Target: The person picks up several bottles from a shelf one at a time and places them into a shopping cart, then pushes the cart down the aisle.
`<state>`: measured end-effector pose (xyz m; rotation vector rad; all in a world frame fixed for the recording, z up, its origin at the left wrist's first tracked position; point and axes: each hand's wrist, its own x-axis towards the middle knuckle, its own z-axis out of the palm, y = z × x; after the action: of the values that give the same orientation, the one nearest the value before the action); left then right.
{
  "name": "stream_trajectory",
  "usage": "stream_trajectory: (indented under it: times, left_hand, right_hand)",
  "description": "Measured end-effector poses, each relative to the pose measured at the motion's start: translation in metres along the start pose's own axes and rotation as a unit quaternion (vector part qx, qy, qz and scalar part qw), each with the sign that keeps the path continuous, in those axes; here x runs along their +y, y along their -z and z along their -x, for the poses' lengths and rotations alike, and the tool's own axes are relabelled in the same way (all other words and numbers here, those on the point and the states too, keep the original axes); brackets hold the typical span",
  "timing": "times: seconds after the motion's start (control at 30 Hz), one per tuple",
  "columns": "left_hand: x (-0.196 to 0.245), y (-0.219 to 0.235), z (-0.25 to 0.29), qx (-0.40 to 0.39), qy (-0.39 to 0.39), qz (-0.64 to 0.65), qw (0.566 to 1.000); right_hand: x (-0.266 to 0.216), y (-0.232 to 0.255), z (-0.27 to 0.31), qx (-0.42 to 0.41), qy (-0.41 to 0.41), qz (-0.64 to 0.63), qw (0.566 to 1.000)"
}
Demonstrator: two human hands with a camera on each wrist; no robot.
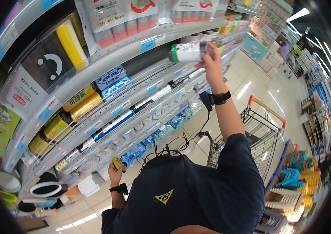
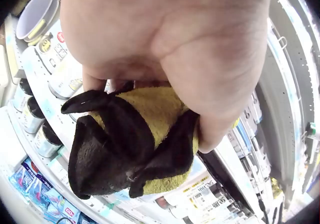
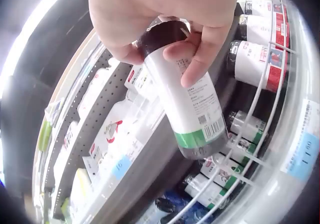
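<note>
The right hand (image 1: 211,62) grips one end of a roll (image 1: 189,52) with a white label and green band, held out beside the shelf. In the right wrist view the fingers and thumb of the hand (image 3: 165,39) pinch the dark top of the roll (image 3: 187,96), which tilts above a wire-railed shelf. Low at the left, the left hand (image 1: 114,174) holds a yellow and black cloth item (image 1: 117,164). Up close in the left wrist view, the hand (image 2: 165,39) curls round this fuzzy cloth (image 2: 145,134); most of its fingers are hidden.
More green-banded rolls (image 3: 212,174) and red-labelled rolls (image 3: 255,64) lie behind the wire rail (image 3: 260,84). Shelves (image 1: 130,50) of packaged goods run along the left. A shopping cart (image 1: 259,132) stands at the right on the tiled floor (image 1: 237,84), near stacked plastic stools (image 1: 294,171).
</note>
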<state>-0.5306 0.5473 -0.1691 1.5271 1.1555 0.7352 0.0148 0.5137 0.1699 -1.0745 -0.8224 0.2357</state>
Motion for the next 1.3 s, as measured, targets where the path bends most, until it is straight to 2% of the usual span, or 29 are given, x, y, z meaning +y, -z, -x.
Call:
stream_trajectory:
  times: [0.1,0.17,0.3,0.37,0.4,0.43,0.5,0.53,0.57,0.63,0.67,0.73,0.77,0.83,0.87,0.9,0.97,1.0,1.03,1.17,1.27,1.3]
  left_hand:
    - [-0.008,-0.004,0.018,0.045,0.010,0.002,0.999]
    - [-0.014,-0.013,0.024,0.095,0.048,0.042,0.993]
    - [-0.011,-0.037,0.034,0.104,0.063,0.026,0.992]
    - [-0.003,-0.050,0.036,0.113,0.076,0.016,0.991]
    - [0.001,-0.056,0.035,0.110,0.083,0.017,0.990]
    - [0.005,-0.061,0.034,0.106,0.090,0.019,0.990]
    - [0.003,-0.071,0.029,0.111,0.080,0.003,0.991]
    - [0.000,-0.075,0.026,0.107,0.077,0.001,0.991]
    - [-0.003,-0.078,0.025,0.102,0.074,-0.001,0.992]
    - [0.012,-0.088,0.021,0.111,0.070,-0.017,0.991]
    - [0.011,-0.092,0.018,0.118,0.064,-0.047,0.990]
    - [0.011,-0.100,0.014,0.128,0.048,-0.060,0.989]
    - [0.014,-0.105,0.014,0.130,0.050,-0.060,0.988]
    - [0.020,-0.114,0.015,0.138,0.041,-0.025,0.989]
    - [0.021,-0.118,0.017,0.143,0.042,-0.022,0.989]
    - [0.022,-0.123,0.019,0.141,0.045,-0.021,0.989]
    - [0.022,-0.129,0.026,0.144,0.052,-0.018,0.988]
    - [0.022,-0.131,0.029,0.142,0.056,-0.024,0.988]
    - [0.022,-0.133,0.032,0.139,0.060,-0.031,0.988]
    - [0.012,-0.139,0.048,0.168,0.099,-0.021,0.981]
    - [0.007,-0.142,0.060,0.174,0.109,-0.019,0.979]
    - [0.005,-0.144,0.061,0.179,0.090,0.012,0.980]
  right_hand:
    - [0.008,-0.003,-0.030,0.009,-0.038,-0.044,0.998]
    - [0.014,-0.002,-0.046,-0.001,-0.053,-0.051,0.997]
    - [0.038,0.011,-0.063,-0.026,-0.083,-0.132,0.987]
    - [0.045,0.010,-0.064,0.007,-0.100,-0.119,0.988]
    - [0.046,0.011,-0.064,-0.033,-0.081,-0.087,0.992]
    - [0.049,0.008,-0.065,-0.033,-0.083,-0.090,0.992]
    - [0.056,0.002,-0.071,-0.123,0.013,-0.004,0.992]
    - [0.062,0.000,-0.081,-0.169,0.023,0.011,0.985]
    - [0.066,-0.004,-0.090,-0.169,0.020,0.008,0.985]
    - [0.072,-0.013,-0.107,-0.275,-0.008,0.094,0.957]
    - [0.074,-0.016,-0.116,-0.276,-0.011,0.091,0.957]
    - [0.076,-0.023,-0.133,-0.372,-0.010,0.187,0.909]
    - [0.076,-0.028,-0.136,-0.375,-0.010,0.185,0.908]
    - [0.077,-0.039,-0.144,-0.351,0.183,0.316,0.862]
    - [0.093,-0.041,-0.160,-0.350,0.267,0.322,0.838]
    - [0.095,-0.044,-0.172,-0.356,0.270,0.319,0.836]
    - [0.093,-0.053,-0.185,-0.397,0.258,0.478,0.740]
    - [0.087,-0.057,-0.184,-0.383,0.269,0.520,0.714]
    - [0.088,-0.060,-0.183,-0.388,0.271,0.518,0.713]
    - [0.098,-0.062,-0.189,-0.337,0.378,0.497,0.705]
    - [0.121,-0.056,-0.204,-0.310,0.451,0.471,0.692]
    - [0.122,-0.055,-0.208,-0.301,0.474,0.462,0.687]
